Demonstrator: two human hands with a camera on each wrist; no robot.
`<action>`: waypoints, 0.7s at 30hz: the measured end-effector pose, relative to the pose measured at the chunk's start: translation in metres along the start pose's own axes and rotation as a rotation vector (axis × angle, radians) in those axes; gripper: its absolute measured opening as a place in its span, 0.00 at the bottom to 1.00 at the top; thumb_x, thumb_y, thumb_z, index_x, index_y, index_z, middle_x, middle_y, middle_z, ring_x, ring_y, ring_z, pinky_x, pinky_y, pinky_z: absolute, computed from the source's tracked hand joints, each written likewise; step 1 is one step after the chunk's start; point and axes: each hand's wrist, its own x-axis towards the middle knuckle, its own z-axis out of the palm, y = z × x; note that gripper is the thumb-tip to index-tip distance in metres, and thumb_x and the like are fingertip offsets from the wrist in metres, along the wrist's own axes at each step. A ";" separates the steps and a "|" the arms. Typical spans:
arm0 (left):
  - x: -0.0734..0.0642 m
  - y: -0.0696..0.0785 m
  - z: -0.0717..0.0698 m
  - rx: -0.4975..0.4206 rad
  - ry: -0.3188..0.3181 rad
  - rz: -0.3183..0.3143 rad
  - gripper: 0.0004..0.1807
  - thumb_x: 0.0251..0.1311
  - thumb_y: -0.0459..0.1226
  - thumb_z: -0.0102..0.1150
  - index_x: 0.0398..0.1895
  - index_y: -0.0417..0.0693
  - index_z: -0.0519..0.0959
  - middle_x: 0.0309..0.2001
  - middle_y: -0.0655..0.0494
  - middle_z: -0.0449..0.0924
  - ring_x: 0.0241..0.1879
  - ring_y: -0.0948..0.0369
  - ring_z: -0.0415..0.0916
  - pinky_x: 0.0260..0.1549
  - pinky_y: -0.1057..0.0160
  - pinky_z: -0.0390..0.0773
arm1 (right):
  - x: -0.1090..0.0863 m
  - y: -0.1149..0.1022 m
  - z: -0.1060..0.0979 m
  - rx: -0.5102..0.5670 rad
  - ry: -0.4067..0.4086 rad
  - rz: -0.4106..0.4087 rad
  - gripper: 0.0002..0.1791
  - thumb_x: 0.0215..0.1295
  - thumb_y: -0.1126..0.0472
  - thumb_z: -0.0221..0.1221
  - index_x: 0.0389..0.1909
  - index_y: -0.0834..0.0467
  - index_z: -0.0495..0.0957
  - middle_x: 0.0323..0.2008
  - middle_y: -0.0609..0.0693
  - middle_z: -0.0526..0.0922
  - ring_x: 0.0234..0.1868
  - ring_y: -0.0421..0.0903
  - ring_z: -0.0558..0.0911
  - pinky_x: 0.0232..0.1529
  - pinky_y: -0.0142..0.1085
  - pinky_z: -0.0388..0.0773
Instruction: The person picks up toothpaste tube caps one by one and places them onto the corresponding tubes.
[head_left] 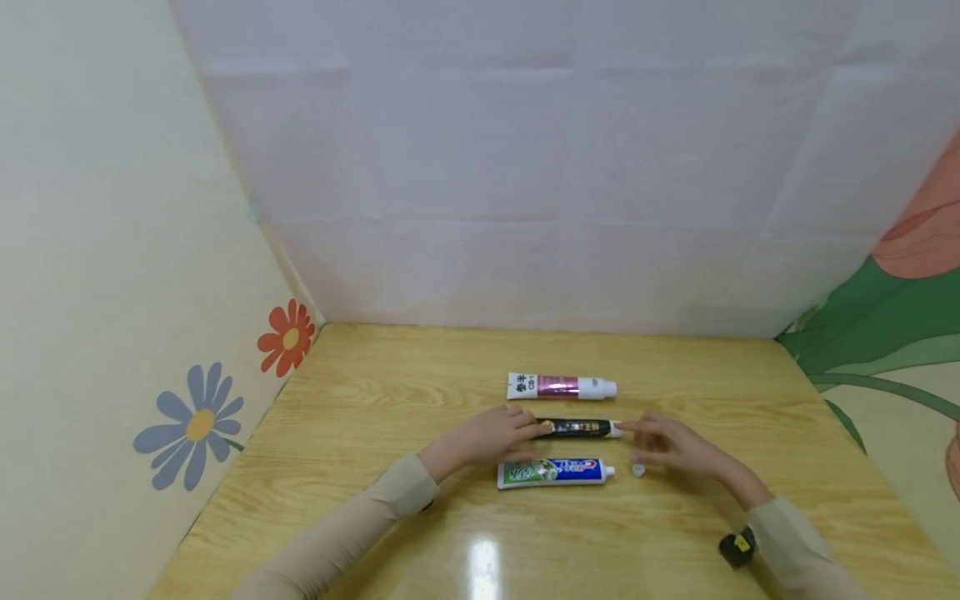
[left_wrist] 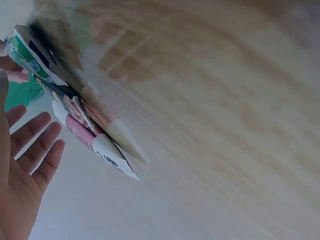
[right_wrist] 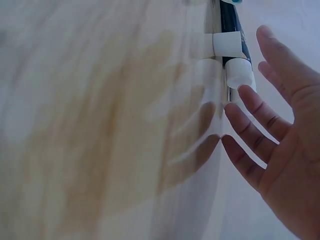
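Note:
In the head view a black toothpaste tube (head_left: 576, 428) with a white cap (head_left: 616, 429) lies across the table. At its left end is my left hand (head_left: 491, 437), fingertips over the tube; the left wrist view shows its fingers (left_wrist: 37, 142) extended and spread. My right hand (head_left: 678, 446) reaches to the capped end, its fingertips at or close to the cap; contact is unclear. Its fingers look loosely extended in the right wrist view. Nearer me lies a green-and-blue toothpaste tube (head_left: 555, 472), its narrow nozzle bare. A loose white cap (head_left: 638, 470) stands beside that nozzle, below my right hand.
Farther back a pink-and-white toothpaste tube (head_left: 558, 387) lies parallel to the others, its white cap on. The wooden table (head_left: 390, 358) meets a white sheet (head_left: 480, 208) behind and flower-patterned panels at both sides. A small black device (head_left: 738, 546) sits at my right wrist.

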 end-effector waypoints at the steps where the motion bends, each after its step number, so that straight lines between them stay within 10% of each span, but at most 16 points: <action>1: 0.000 0.001 -0.001 -0.006 -0.011 -0.003 0.32 0.65 0.58 0.40 0.67 0.54 0.62 0.58 0.57 0.72 0.55 0.61 0.69 0.57 0.62 0.69 | -0.001 0.000 0.000 0.000 -0.004 0.001 0.28 0.59 0.52 0.61 0.60 0.55 0.71 0.35 0.46 0.73 0.34 0.41 0.71 0.33 0.31 0.71; 21: 0.002 0.010 0.001 0.032 -0.092 0.054 0.33 0.65 0.60 0.36 0.67 0.53 0.63 0.54 0.57 0.72 0.53 0.62 0.70 0.54 0.64 0.71 | -0.004 -0.003 -0.001 0.007 -0.057 0.048 0.27 0.55 0.47 0.63 0.55 0.52 0.76 0.38 0.45 0.74 0.36 0.42 0.71 0.36 0.32 0.70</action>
